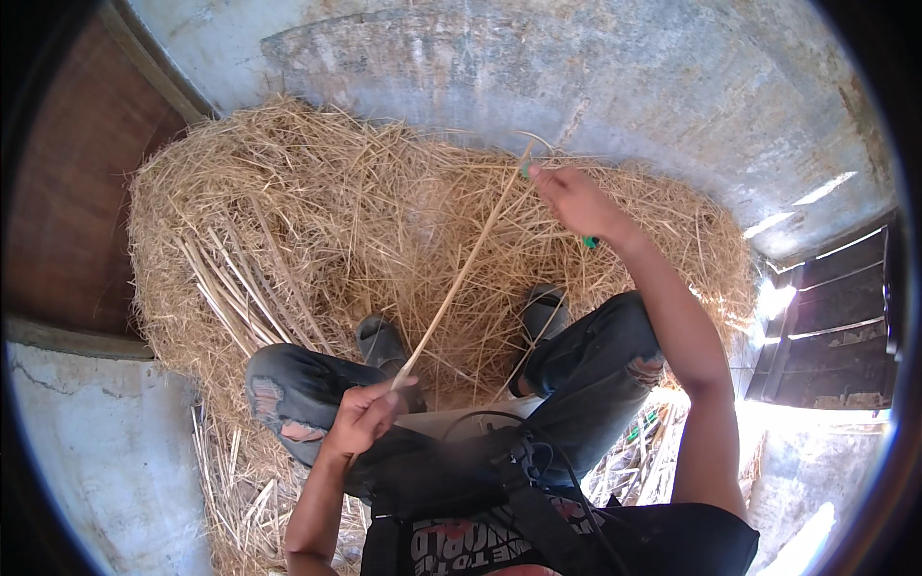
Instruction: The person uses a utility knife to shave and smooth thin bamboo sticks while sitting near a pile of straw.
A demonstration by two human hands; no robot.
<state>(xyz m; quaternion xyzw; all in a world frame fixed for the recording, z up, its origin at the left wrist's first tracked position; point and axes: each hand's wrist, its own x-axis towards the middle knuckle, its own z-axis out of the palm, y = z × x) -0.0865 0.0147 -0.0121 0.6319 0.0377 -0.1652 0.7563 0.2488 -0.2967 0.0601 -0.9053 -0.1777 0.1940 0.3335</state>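
A long pale stalk (471, 259) slants up and to the right across the straw in front of me. My left hand (365, 419), above my left thigh, is closed round its near end. Out at the far end, my right hand (576, 200) is a fist around a green-handled tool (590, 242). Green shows on both sides of that fist. A thin pale curve arches beside the stalk's far tip; I cannot tell whether it is a blade or a strip. The tool's working part is otherwise unclear, and so is whether it touches the stalk.
Loose straw (336, 202) is heaped against a curved grey wall (499, 67). Several thicker stalks (235, 288) lie at the left. My shoes (545, 312) rest in the straw, knees apart. A dark slatted panel (831, 326) stands right, a brown panel (86, 192) left.
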